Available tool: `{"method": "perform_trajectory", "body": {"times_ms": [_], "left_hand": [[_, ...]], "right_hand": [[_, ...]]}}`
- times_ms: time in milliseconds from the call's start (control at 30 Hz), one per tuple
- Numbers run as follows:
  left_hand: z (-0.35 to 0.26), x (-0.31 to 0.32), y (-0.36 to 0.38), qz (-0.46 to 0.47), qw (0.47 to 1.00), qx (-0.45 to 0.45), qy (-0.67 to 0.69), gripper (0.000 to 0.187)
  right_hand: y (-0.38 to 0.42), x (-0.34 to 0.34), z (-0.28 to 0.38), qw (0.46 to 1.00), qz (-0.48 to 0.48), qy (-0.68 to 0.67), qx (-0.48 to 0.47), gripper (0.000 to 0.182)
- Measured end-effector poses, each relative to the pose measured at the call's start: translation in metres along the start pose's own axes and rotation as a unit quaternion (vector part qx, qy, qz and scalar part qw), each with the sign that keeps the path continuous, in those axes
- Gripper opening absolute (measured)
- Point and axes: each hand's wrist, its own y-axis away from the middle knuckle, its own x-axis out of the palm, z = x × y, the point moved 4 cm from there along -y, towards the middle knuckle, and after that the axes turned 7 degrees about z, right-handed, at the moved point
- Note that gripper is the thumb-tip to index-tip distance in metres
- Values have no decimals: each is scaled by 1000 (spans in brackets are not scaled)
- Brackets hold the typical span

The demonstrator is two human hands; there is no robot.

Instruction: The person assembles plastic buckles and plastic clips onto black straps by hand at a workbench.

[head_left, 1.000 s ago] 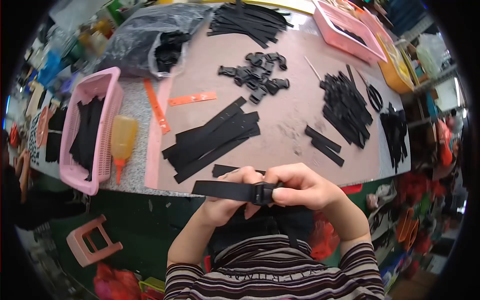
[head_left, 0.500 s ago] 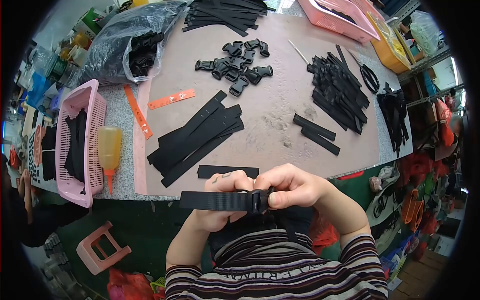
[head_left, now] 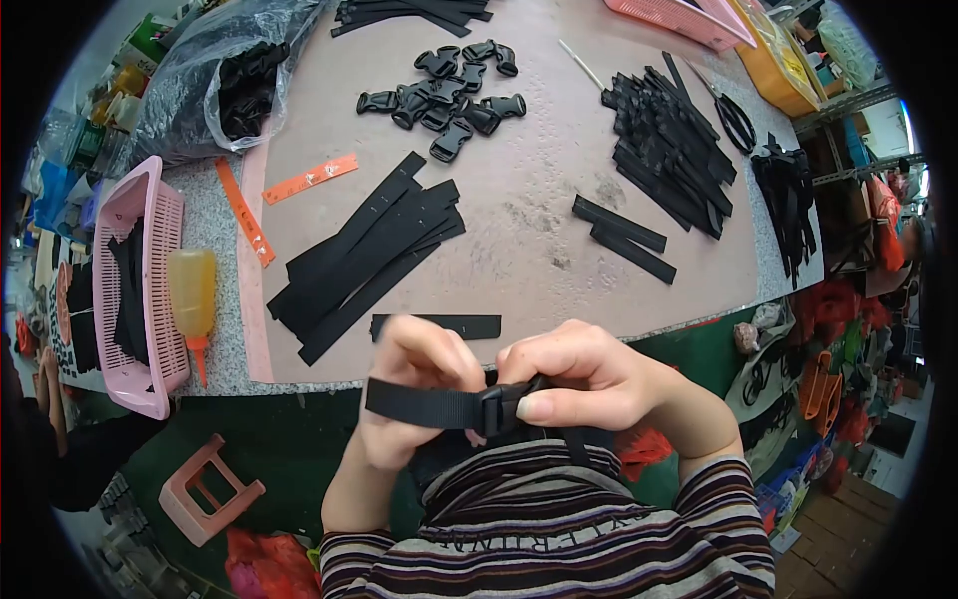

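Close to my chest, below the table edge, both hands hold a black webbing strap [head_left: 419, 405] threaded into a black plastic buckle [head_left: 496, 408]. My left hand [head_left: 414, 394] grips the strap just left of the buckle, and the strap's free end sticks out to the left. My right hand [head_left: 584, 379] pinches the buckle between thumb and fingers. A further length of strap hangs down behind my hands, mostly hidden.
On the brown mat [head_left: 519, 200] lie a stack of long black strips [head_left: 364, 255], one short strip [head_left: 436, 325], a pile of buckles [head_left: 439, 95], two short straps [head_left: 619, 237] and a heap of finished straps [head_left: 669, 140]. A pink basket [head_left: 125, 285] and glue bottle [head_left: 190, 295] sit left.
The view has tilted down, so the table slid up in frame. My hands stayed on the strap and buckle, shifting slightly left and lower.
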Motion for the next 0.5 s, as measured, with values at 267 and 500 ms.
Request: {"method": "perform_trajectory", "body": {"times_ms": [267,500], "left_hand": [[-15,8,-1,-129,928,171,-305,46],[-17,-6,-2,-104,987,46,118,46]], "right_hand": [[6,1,11,979,-60,171,-95,15],[10,4,12,967,-36,193,-161,19]]}}
